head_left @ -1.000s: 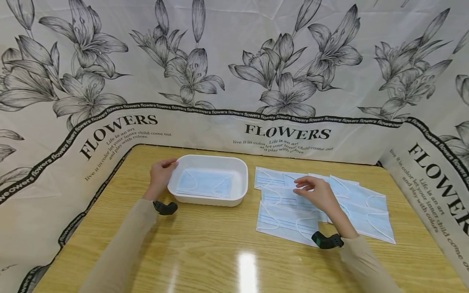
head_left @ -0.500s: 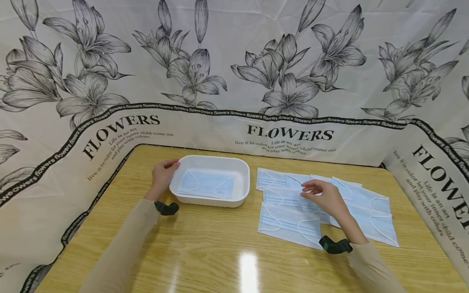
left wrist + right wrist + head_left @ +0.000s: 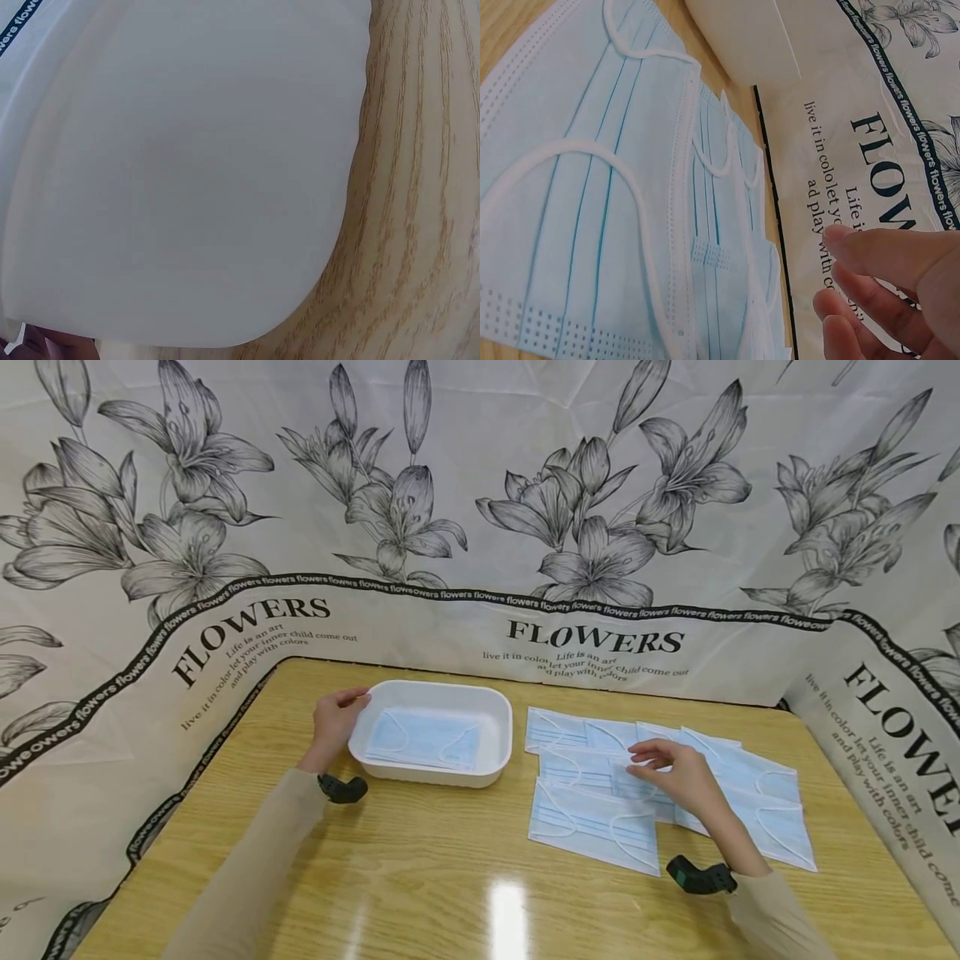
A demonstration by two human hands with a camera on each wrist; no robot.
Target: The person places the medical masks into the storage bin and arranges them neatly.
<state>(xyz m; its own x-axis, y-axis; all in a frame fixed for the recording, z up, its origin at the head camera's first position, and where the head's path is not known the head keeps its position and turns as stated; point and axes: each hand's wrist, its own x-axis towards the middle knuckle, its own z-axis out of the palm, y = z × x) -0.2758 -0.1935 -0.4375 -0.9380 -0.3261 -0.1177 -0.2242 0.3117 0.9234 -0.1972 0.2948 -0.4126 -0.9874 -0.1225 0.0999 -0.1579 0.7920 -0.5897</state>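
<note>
A white plastic tray (image 3: pixel 431 687) sits on the wooden table, with one light-blue face mask (image 3: pixel 423 739) lying flat in it. My left hand (image 3: pixel 336 720) grips the tray's left rim, thumb on top; the left wrist view is filled by the tray's outer wall (image 3: pixel 187 172). Several more blue masks (image 3: pixel 592 818) lie overlapping to the right of the tray. My right hand (image 3: pixel 671 772) hovers over the middle of them, fingers loosely bent, fingertips close to a mask and holding nothing. In the right wrist view the fingers (image 3: pixel 877 251) hang above the masks (image 3: pixel 577 187).
A flower-printed sheet (image 3: pixel 480 527) walls the table at the back and both sides. Bare glossy wood (image 3: pixel 420 877) stretches along the near edge. Black wrist mounts (image 3: pixel 341 789) sit at both wrists. The tray's corner (image 3: pixel 750 37) shows beyond the masks.
My right hand has slid a little right and toward me over the masks. The left hand stays on the tray's rim.
</note>
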